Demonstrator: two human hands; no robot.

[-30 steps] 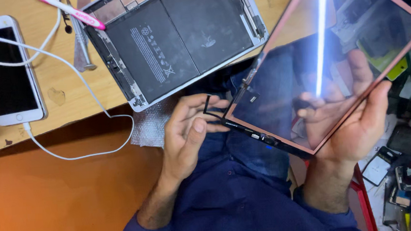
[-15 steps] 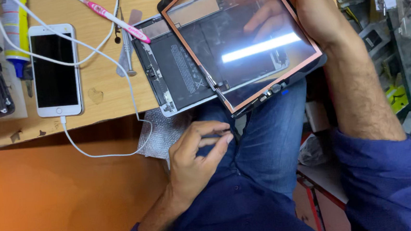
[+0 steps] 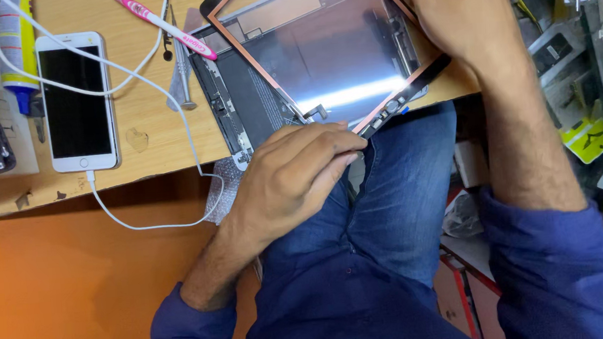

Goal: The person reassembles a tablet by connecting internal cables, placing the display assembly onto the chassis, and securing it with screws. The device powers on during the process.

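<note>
Left hand (image 3: 295,173) curled at the near edge of the wooden surface (image 3: 151,141), fingers (image 3: 332,146) pressed together and touching the lower corner of the copper-rimmed glass tablet screen panel (image 3: 329,54); whether anything was pinched between them could not be told. Right hand (image 3: 460,17) laid over the far right edge of the same panel, fingers bent around the rim and gripping it. Panel held slightly askew above the opened grey tablet body (image 3: 240,103), covering most of it, with a bright streak of reflected light across the glass. Tablet body flat on the surface, its left side with dark battery and side frame exposed beside the panel.

Left of the tablet, a white smartphone with a dark screen (image 3: 76,100) lying flat, a white cable (image 3: 135,223) plugged into its bottom end and looping off the surface edge. Pink-handled toothbrush (image 3: 160,23) resting diagonally just above the tablet's upper left corner. Metal tweezers (image 3: 180,79) lying between phone and tablet. Yellow tube with a blue cap (image 3: 16,48) near the phone's upper left. Blue jeans and dark blue sleeves below the surface edge.
</note>
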